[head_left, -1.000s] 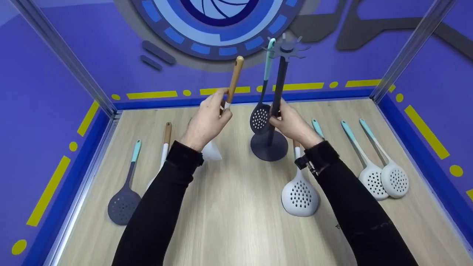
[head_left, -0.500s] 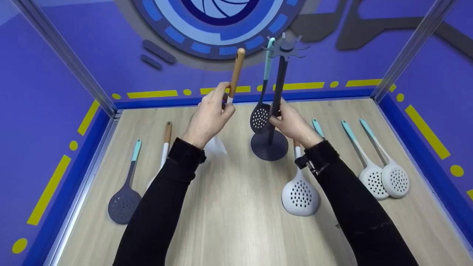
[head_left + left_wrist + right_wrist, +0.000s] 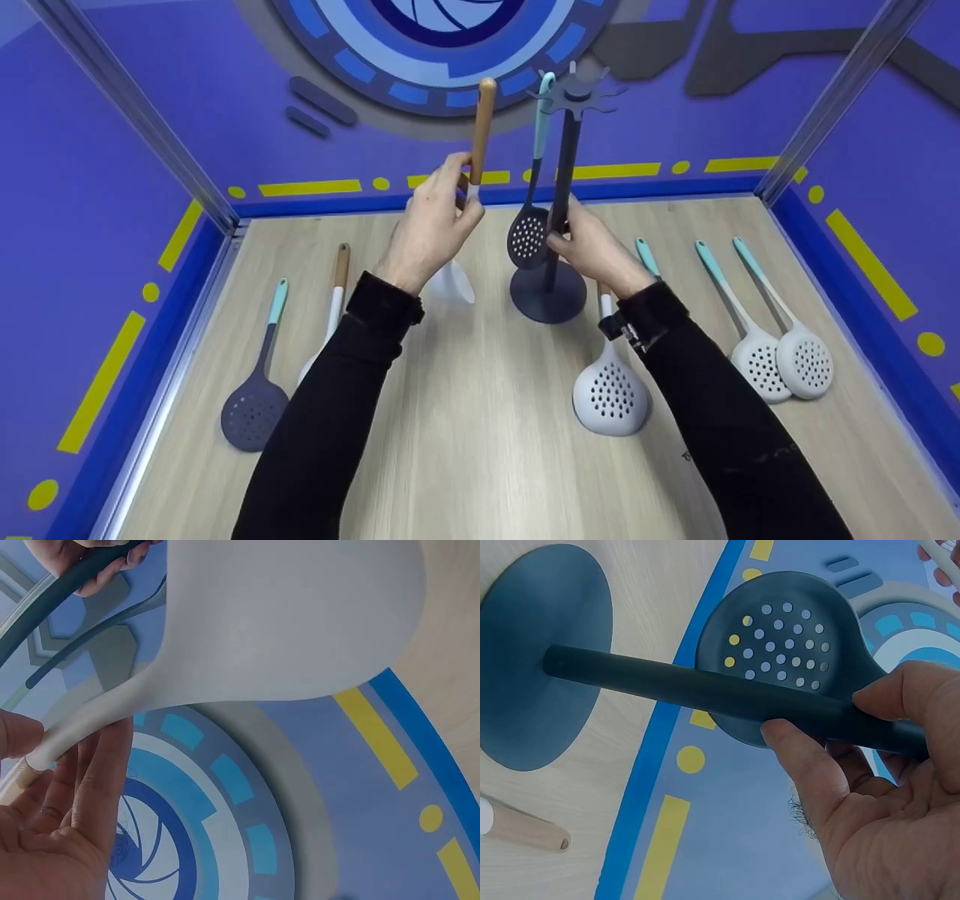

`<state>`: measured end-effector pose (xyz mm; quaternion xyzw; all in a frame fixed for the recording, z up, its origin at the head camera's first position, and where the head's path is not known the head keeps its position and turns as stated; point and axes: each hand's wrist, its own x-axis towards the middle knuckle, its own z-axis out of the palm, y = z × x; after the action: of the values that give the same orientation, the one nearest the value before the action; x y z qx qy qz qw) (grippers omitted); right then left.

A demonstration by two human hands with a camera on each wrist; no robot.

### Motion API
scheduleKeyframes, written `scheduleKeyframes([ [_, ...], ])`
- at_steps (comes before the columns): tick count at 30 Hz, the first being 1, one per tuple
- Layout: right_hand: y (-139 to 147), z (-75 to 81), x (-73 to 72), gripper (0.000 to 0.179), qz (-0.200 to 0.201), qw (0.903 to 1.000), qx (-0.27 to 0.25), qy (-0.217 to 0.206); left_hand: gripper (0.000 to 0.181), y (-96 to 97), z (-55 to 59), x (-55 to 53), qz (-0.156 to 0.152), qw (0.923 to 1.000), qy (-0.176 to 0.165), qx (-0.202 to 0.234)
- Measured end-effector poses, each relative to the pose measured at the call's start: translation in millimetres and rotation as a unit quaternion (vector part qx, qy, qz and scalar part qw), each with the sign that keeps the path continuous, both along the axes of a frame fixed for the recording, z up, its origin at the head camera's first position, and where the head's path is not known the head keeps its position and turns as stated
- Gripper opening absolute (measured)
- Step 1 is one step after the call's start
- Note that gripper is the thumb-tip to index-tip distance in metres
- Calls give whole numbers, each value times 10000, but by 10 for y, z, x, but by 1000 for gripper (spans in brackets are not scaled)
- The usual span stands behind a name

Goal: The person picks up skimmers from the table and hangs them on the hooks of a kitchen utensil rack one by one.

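My left hand pinches a white turner by its neck, just below the wooden handle. The turner is off the table, handle upward, and its broad smooth head hangs below the hand. Fingers and thumb of my right hand grip the post of a dark utensil stand. The stand is upright on its round base, with a ring of hooks on top. A dark skimmer with a mint handle hangs on its left side. A gap separates the turner from the stand.
Dark slotted turner and a partly hidden white utensil with a wooden handle lie left. A white perforated skimmer, a mint handle and two overlapping white skimmers lie right. Blue panels enclose the table.
My left hand has moved up and slightly right with the turner, whose handle now stands higher and more upright. The right hand keeps its grip on the stand.
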<state>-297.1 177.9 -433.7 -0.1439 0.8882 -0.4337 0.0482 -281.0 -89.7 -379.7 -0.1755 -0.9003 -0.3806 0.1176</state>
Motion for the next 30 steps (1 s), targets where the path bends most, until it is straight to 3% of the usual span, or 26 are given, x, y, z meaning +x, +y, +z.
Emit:
scheduleKeyframes([
  [30,-29,-17,-34,37,69,9999,49,-116,52,92,101,21,-387,9989,206,149],
])
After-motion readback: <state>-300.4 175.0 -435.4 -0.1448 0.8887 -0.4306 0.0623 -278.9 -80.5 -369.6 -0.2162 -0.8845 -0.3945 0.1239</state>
